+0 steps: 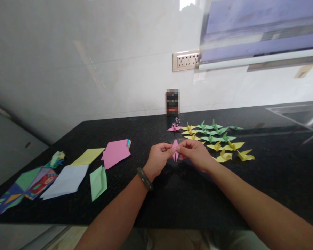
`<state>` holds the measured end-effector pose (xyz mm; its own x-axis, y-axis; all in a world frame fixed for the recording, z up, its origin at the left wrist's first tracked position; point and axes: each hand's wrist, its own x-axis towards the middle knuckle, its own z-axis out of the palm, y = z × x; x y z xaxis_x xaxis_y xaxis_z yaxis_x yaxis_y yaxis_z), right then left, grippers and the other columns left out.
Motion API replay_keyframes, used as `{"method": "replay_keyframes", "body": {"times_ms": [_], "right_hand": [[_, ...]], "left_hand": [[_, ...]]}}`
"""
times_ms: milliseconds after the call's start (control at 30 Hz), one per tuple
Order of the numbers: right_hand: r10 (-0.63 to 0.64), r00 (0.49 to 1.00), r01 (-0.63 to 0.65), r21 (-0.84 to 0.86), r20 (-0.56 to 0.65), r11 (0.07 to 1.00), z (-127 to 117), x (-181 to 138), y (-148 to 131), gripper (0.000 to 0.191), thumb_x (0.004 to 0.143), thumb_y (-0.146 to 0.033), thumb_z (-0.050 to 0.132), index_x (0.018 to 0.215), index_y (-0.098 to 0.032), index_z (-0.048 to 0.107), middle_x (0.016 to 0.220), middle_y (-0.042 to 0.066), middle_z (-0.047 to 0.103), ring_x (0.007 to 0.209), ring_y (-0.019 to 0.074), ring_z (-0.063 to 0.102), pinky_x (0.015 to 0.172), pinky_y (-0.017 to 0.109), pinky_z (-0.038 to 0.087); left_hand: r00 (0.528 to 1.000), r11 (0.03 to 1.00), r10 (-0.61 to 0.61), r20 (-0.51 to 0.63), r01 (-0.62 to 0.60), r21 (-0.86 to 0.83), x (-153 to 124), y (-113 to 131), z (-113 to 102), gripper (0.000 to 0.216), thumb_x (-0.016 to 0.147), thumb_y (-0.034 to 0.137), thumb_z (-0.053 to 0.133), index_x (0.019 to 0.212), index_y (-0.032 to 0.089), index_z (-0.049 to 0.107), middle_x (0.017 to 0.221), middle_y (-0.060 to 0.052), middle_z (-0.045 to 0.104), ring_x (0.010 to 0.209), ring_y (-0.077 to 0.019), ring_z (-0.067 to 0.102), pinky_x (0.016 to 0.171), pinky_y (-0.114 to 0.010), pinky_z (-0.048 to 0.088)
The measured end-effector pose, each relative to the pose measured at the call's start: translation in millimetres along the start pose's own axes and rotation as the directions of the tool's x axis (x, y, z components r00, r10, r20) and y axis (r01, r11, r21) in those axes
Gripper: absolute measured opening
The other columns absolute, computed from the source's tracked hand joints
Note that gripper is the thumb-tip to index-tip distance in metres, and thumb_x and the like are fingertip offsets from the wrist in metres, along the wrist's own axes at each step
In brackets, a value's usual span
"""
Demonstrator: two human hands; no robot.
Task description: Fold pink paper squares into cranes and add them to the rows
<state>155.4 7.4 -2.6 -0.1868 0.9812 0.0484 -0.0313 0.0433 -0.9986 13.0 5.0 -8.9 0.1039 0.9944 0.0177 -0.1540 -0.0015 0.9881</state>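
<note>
Between both hands is a pink folded paper (175, 154), a narrow diamond with its lower end split into two points. My left hand (160, 156), a dark bangle on its wrist, pinches the left side of the paper. From the other side my right hand (194, 152) grips it, thumb on the front. The thumbs nearly meet at its middle, and some fingers are hidden behind it. Just beyond the hands lies a finished pink paper crane (175, 128). Yellow paper cranes (224, 156) and green paper cranes (211, 138) stand in rows to the right.
Left on the black countertop (156, 208) lie a pink paper stack (116, 152), a yellow sheet (87, 157), white paper (66, 182), a folded green paper (98, 182) and colourful printed packaging (23, 187). A phone (172, 102) leans on the wall below a socket panel (186, 60).
</note>
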Motion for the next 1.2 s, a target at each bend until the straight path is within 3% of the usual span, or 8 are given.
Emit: {"method": "replay_keyframes", "body": {"times_ms": [567,700,800,933,1067,1200], "right_hand": [[0.028,0.999,-0.028,-0.010,-0.047,1.000,4.0,-1.5,0.3,0.019,0.064,-0.027,0.064,0.058,-0.016,0.050,0.048,-0.003,0.057,0.043,0.0076,0.051,0.045,0.020,0.042],[0.092,0.996,-0.092,0.050,-0.012,0.995,3.2,-0.4,-0.1,0.017,0.064,-0.028,0.064,0.071,-0.017,0.052,0.056,-0.003,0.058,0.045,0.0076,0.051,0.049,0.023,0.045],[0.033,0.998,-0.024,-0.165,0.052,0.986,-0.7,0.2,-1.5,0.017,0.072,-0.032,0.058,0.068,-0.016,0.053,0.056,-0.002,0.056,0.046,0.0085,0.050,0.049,0.023,0.041],[-0.158,0.980,0.197,-0.555,0.118,0.808,-4.5,-0.8,-3.1,0.027,0.080,-0.033,0.047,0.059,-0.017,0.050,0.050,-0.002,0.052,0.048,0.0100,0.047,0.048,0.022,0.034],[-0.217,0.969,0.243,-0.616,0.118,0.749,-2.8,-2.1,-2.7,0.025,0.082,-0.031,0.044,0.061,-0.018,0.052,0.050,-0.001,0.052,0.049,0.0110,0.046,0.048,0.023,0.033],[-0.260,0.962,0.261,-0.594,0.090,0.761,-1.8,-2.3,-3.1,0.023,0.079,-0.029,0.049,0.058,-0.018,0.052,0.049,-0.002,0.051,0.047,0.0109,0.045,0.048,0.023,0.032]], "left_hand": [[0.999,0.999,0.033,-0.028,-0.033,-0.001,0.7,-3.1,0.4,0.017,0.059,0.025,0.072,0.064,0.011,0.065,0.057,-0.002,0.063,0.051,-0.0096,0.055,0.051,-0.022,0.043],[0.999,1.000,0.020,-0.051,-0.021,-0.020,0.7,-1.8,-0.2,0.017,0.058,0.025,0.072,0.064,0.011,0.065,0.057,-0.002,0.063,0.051,-0.0101,0.055,0.052,-0.023,0.045],[0.997,1.000,0.025,-0.067,-0.026,-0.016,0.2,-1.0,-0.2,0.017,0.058,0.026,0.072,0.064,0.011,0.065,0.056,-0.002,0.063,0.051,-0.0101,0.055,0.052,-0.023,0.044],[0.993,0.996,0.068,-0.094,-0.062,0.063,-0.7,0.6,1.2,0.016,0.058,0.026,0.071,0.063,0.011,0.066,0.055,-0.001,0.062,0.050,-0.0094,0.053,0.051,-0.022,0.042],[0.994,0.987,0.084,-0.071,-0.073,0.146,-0.5,1.5,1.2,0.016,0.062,0.027,0.068,0.062,0.011,0.063,0.053,-0.001,0.059,0.049,-0.0089,0.051,0.049,-0.021,0.041],[0.996,0.971,0.075,0.045,-0.083,0.224,0.5,2.0,-1.8,0.020,0.068,0.032,0.063,0.065,0.012,0.059,0.055,0.000,0.057,0.050,-0.0091,0.050,0.050,-0.021,0.039]]}}
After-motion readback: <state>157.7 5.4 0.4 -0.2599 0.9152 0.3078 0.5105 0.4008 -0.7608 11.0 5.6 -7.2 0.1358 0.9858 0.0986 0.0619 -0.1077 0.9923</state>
